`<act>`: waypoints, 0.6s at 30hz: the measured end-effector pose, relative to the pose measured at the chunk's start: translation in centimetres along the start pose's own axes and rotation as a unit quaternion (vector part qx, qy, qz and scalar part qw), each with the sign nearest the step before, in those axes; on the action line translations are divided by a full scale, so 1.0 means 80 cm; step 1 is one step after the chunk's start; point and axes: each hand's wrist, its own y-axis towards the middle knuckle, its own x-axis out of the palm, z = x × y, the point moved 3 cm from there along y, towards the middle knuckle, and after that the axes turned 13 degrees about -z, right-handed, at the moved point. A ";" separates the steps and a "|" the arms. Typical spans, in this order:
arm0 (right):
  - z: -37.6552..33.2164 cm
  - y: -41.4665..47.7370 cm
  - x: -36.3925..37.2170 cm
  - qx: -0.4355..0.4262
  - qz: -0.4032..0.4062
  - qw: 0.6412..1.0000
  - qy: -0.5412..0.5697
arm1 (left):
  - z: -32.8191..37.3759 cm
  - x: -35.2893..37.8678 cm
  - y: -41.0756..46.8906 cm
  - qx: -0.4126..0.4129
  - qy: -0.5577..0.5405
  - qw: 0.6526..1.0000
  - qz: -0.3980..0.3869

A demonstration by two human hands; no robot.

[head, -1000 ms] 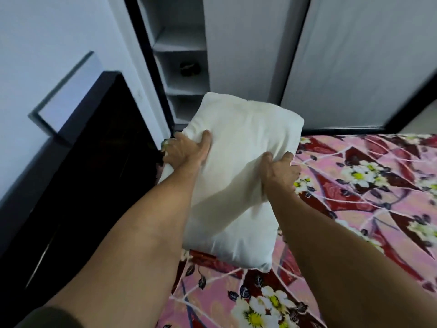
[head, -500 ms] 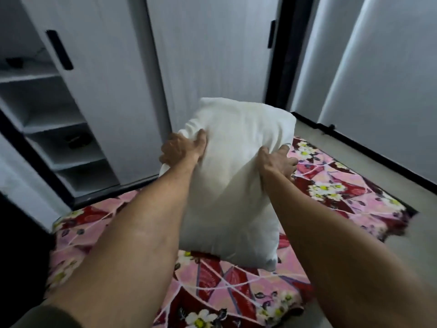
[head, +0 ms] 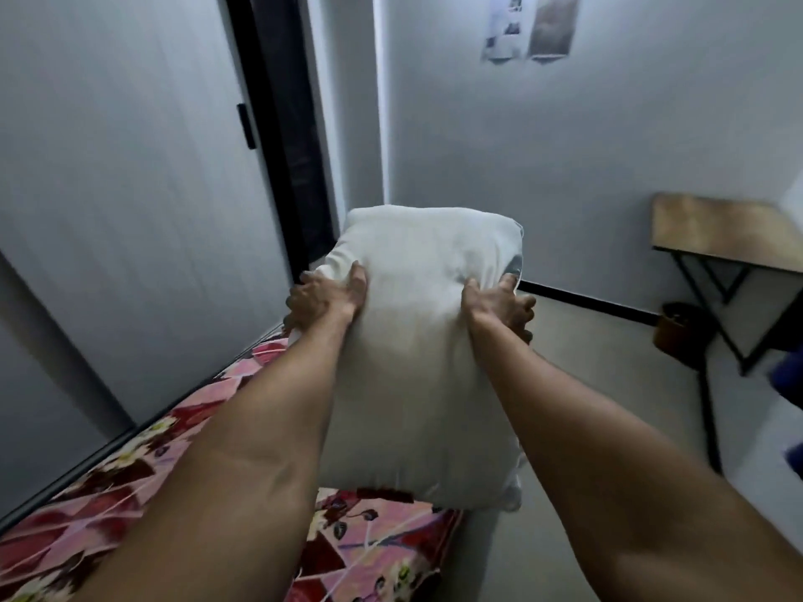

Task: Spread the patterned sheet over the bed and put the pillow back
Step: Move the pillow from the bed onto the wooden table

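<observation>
Carrying the pillow upright in the air, touching no surface, above the corner of the bed and partly over the floor beside it. Gripped on its left edge by the left hand, thumb on the near face and fingers curled behind; gripped on its right edge by the right hand in the same way, with the cloth bunched under the fingers (a firm hold, judging by the folds). Lying over the bed, as far as can be seen, the patterned sheet, so probably only the pillow step left. To do it well: keep both hands on the edges and turn with the whole body, not only with the arms, toward the head end of the bed (not in view here). Carry high enough not to drag the lower corner over the sheet and pull wrinkles into it. Lower flat, long side across the bed, and let go with both hands together, so as not to drop one end first. Then press lightly on top to settle the filling. Mind the table standing well apart at the right, and the wardrobe door close at the left, when swinging around in this narrow room.
</observation>
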 end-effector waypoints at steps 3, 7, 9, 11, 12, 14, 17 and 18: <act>0.020 0.012 -0.050 0.017 0.042 0.999 0.010 | 0.047 0.033 -0.018 0.040 0.011 0.999 -0.026; 0.040 0.015 -0.104 0.041 0.100 0.994 0.020 | 0.097 0.059 -0.042 0.090 0.025 0.994 -0.058; 0.045 0.013 -0.124 0.050 0.114 0.992 0.028 | 0.115 0.067 -0.054 0.106 0.025 0.992 -0.067; 0.049 0.011 -0.143 0.061 0.133 0.989 0.030 | 0.131 0.073 -0.066 0.120 0.030 0.989 -0.079; 0.051 0.007 -0.151 0.066 0.142 0.987 0.034 | 0.138 0.076 -0.070 0.130 0.034 0.987 -0.084; 0.056 0.000 -0.167 0.079 0.154 0.984 0.037 | 0.153 0.079 -0.080 0.148 0.037 0.984 -0.094; 0.068 -0.010 -0.187 0.094 0.183 0.978 0.041 | 0.171 0.086 -0.095 0.173 0.043 0.978 -0.112; 0.072 -0.014 -0.194 0.098 0.192 0.976 0.044 | 0.176 0.089 -0.101 0.181 0.043 0.976 -0.117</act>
